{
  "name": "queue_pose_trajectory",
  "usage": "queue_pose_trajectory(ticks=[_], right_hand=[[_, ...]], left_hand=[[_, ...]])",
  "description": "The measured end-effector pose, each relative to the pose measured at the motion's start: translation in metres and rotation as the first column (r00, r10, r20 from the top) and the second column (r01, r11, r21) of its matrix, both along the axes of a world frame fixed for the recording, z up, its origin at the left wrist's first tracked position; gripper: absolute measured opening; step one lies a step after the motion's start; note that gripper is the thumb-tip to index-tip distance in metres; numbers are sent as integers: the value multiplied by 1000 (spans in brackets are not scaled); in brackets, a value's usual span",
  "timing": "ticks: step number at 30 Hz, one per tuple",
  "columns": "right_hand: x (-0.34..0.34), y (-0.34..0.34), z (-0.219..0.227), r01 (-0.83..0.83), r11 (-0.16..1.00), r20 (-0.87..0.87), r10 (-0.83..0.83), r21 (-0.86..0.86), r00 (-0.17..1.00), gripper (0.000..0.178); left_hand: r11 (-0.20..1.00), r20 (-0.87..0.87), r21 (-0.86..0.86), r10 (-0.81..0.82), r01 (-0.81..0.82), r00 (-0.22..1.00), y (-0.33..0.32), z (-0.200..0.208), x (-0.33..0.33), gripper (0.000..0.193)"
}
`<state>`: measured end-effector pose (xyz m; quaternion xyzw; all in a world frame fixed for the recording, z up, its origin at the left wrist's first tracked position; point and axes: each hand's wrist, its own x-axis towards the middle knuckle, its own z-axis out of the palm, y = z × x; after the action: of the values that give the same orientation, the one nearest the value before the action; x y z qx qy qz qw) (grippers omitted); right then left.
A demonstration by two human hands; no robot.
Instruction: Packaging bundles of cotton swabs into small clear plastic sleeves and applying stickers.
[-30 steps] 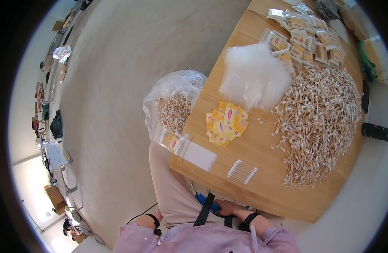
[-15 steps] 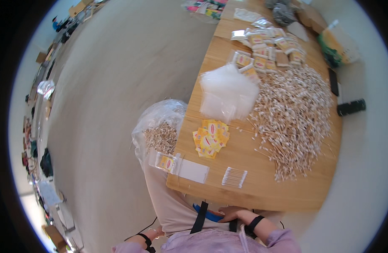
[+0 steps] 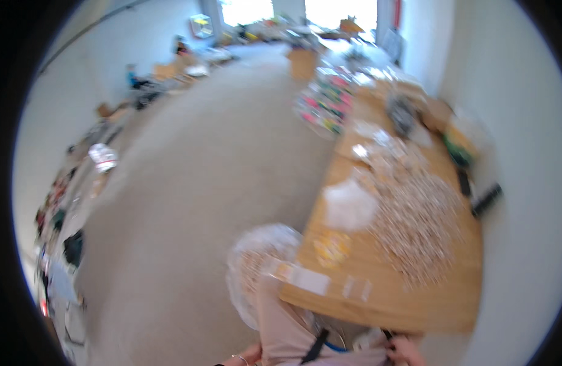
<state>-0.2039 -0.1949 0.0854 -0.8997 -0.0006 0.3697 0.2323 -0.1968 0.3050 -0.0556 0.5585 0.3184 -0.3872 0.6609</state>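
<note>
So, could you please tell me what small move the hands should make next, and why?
Perhaps the right hand should rise to the small row of swabs: it lies apart from the big swab pile, near the front edge of the table, while that hand and the left hand are both off it.

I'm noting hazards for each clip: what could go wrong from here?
1. The small clear packet appears to stick out past the left edge of the table, so a bump might knock it off.
2. The small row of swabs lies near the front edge; the right hand, low beside that edge, could disturb it if raised carelessly.
3. The big loose swab heap has no container around it, so it might spread if brushed.
</note>
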Motion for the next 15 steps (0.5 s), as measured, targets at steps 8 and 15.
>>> queue_pose_trajectory(ticks=[8,15], right_hand=[[-43,34,71,257,934,378,-152,-246,913,27],[-39,-3,29,294,859,483,-63,-419,873,26]], left_hand=[[954,286,231,-254,191,924,16,27,19,42],[878,232,347,-421,329,877,1,-7,33,51]])
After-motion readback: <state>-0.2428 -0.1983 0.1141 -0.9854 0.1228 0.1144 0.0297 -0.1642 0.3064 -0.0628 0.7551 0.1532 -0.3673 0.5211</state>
